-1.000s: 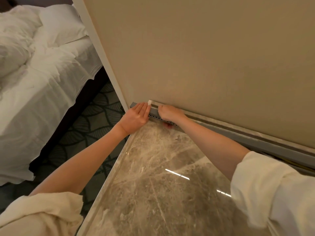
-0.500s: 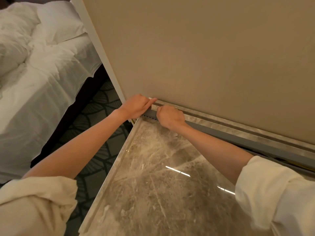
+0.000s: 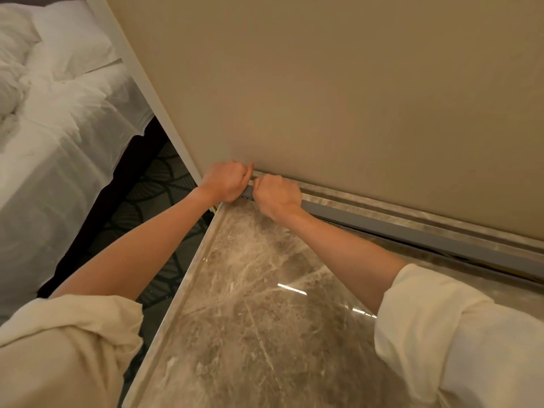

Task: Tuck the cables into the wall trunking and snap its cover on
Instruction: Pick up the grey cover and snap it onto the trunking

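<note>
A long grey trunking (image 3: pixel 412 231) runs along the foot of the beige wall, at the back edge of the marble top. Its grey cover lies along it; a short slotted stretch (image 3: pixel 248 193) shows between my two hands at the left end. My left hand (image 3: pixel 226 181) is curled into a fist over the very end of the trunking. My right hand (image 3: pixel 278 197) is also curled, knuckles up, pressing on the cover right beside it. A dark gap with a bit of yellow cable (image 3: pixel 506 267) shows under the trunking at the far right.
A glossy brown marble top (image 3: pixel 265 319) fills the foreground, its left edge dropping to patterned carpet (image 3: pixel 153 195). A bed with white sheets (image 3: pixel 53 136) stands at the left. The white wall corner (image 3: pixel 141 81) rises behind my left hand.
My left hand has gone from flat beside the trunking end to a fist on top of it. My right hand stays on the cover. The white piece seen earlier is hidden.
</note>
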Available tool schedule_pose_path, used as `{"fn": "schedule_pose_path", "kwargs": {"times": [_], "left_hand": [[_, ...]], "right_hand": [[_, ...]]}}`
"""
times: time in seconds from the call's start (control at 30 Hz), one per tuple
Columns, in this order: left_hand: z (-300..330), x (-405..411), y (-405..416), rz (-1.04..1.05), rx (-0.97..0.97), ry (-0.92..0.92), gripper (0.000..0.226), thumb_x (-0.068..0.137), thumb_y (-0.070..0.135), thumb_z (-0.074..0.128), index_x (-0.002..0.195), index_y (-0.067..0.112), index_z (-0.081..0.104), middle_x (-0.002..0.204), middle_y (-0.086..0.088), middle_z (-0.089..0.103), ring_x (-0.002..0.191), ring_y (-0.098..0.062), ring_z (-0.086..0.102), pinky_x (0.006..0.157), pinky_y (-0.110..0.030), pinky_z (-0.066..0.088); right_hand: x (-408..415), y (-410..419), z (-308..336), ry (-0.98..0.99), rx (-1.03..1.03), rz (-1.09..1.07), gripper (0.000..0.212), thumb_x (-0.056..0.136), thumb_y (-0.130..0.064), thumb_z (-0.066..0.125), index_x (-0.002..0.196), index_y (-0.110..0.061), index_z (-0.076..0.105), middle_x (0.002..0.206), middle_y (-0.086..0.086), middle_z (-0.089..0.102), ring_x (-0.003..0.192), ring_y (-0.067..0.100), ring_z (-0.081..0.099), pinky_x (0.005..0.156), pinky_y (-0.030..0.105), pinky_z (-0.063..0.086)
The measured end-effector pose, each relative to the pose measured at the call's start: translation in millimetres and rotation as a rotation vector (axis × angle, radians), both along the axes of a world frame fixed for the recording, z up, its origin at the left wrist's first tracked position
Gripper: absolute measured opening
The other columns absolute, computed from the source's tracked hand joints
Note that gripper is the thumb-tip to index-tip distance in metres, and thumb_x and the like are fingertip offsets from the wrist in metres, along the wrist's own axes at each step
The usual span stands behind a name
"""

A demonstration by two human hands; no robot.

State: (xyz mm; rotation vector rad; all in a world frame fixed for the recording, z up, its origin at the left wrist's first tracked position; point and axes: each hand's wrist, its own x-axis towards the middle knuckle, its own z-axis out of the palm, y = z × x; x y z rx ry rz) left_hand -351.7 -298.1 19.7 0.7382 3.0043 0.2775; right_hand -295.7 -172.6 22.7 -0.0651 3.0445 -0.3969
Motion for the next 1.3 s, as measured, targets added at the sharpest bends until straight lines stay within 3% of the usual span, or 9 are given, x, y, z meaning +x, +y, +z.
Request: {"fn": "schedule_pose_path", "kwargs": {"times": [0.37,0.47,0.57,0.67,0.8,0.9,1.0,1.2,1.3], "left_hand": [[-1.1,3.6,0.6,-0.022,-0.041,0.127,0.058,0.101,0.027,0.027,0.045,0.013,0.031,0.052,-0.016,0.052,0.047,-0.031,0.046,0.050,-0.032,0.030],[-1.7,4.8,-0.3,-0.028,-0.062,0.105,0.056,0.101,0.027,0.026,0.051,0.008,0.041,0.051,-0.012,0.048,0.049,-0.034,0.052,0.050,-0.033,0.033],[-2.6,7.2,1.0,0.009,-0.068,0.120,0.054,0.101,0.028,0.025,0.061,0.003,0.052,0.059,-0.019,0.060,0.056,-0.038,0.057,0.051,-0.034,0.035],[-1.2,12.5,2.4,0.007,-0.083,0.131,0.048,0.102,0.022,0.030,0.068,0.000,0.056,0.060,-0.023,0.062,0.055,-0.039,0.058,0.051,-0.041,0.044],[-2.5,19.5,-2.4,0.022,-0.141,0.146,0.026,0.099,0.009,0.036,0.099,-0.006,0.057,0.064,-0.024,0.060,0.056,-0.038,0.056,0.051,-0.043,0.046],[-7.2,19.9,-0.8,0.068,-0.053,0.219,0.034,0.101,0.015,0.034,0.083,-0.004,0.055,0.064,-0.024,0.057,0.057,-0.037,0.054,0.051,-0.046,0.048],[-10.5,22.7,2.8,0.070,-0.027,0.226,0.026,0.099,0.010,0.040,0.083,-0.004,0.054,0.064,-0.025,0.056,0.059,-0.038,0.054,0.054,-0.051,0.051],[-0.4,33.4,27.1,-0.132,0.068,0.196,0.043,0.099,0.034,0.033,0.073,0.007,0.054,0.069,-0.016,0.064,0.063,-0.031,0.056,0.067,-0.043,0.049],[11.9,49.2,52.2,-0.320,0.023,0.077,0.039,0.089,0.050,0.046,0.082,0.013,0.057,0.077,-0.006,0.064,0.069,-0.023,0.056,0.066,-0.035,0.048]], "right_hand": [[-4.3,-0.9,-1.8,0.033,-0.037,-0.063,0.039,0.098,-0.027,0.032,0.100,-0.012,0.068,0.105,0.013,0.070,0.095,0.034,0.066,0.066,0.033,0.036],[-4.3,2.9,-2.2,0.009,-0.007,0.024,0.036,0.098,-0.024,0.031,0.102,-0.013,0.065,0.108,0.013,0.069,0.096,0.034,0.065,0.067,0.034,0.037],[-4.9,11.4,-2.6,-0.034,-0.040,0.093,0.037,0.098,-0.025,0.028,0.101,-0.010,0.062,0.108,0.016,0.067,0.097,0.036,0.063,0.070,0.036,0.040],[-0.1,27.4,-4.4,-0.072,-0.116,0.132,0.056,0.099,-0.046,0.023,0.084,-0.009,0.063,0.101,0.018,0.069,0.095,0.034,0.063,0.074,0.039,0.043],[19.4,80.1,-9.9,-0.068,-0.070,0.233,0.051,0.089,-0.065,0.035,0.066,-0.019,0.043,0.075,0.003,0.057,0.075,0.028,0.060,0.059,0.033,0.035],[36.6,132.2,-12.8,-0.054,-0.004,0.277,0.050,0.084,-0.067,0.043,0.078,-0.018,0.047,0.077,0.004,0.060,0.072,0.027,0.058,0.058,0.032,0.035],[55.5,174.0,-13.3,-0.118,0.010,0.276,0.048,0.081,-0.065,0.051,0.088,-0.018,0.050,0.080,0.004,0.060,0.069,0.024,0.054,0.058,0.031,0.036],[75.4,183.7,-20.6,-0.121,-0.002,0.241,0.042,0.085,-0.058,0.053,0.097,-0.018,0.046,0.080,0.001,0.057,0.064,0.019,0.050,0.055,0.030,0.037],[76.2,181.4,-21.7,-0.048,0.041,0.210,0.047,0.084,-0.058,0.054,0.100,-0.014,0.047,0.087,0.009,0.065,0.070,0.026,0.058,0.056,0.031,0.039]]}}
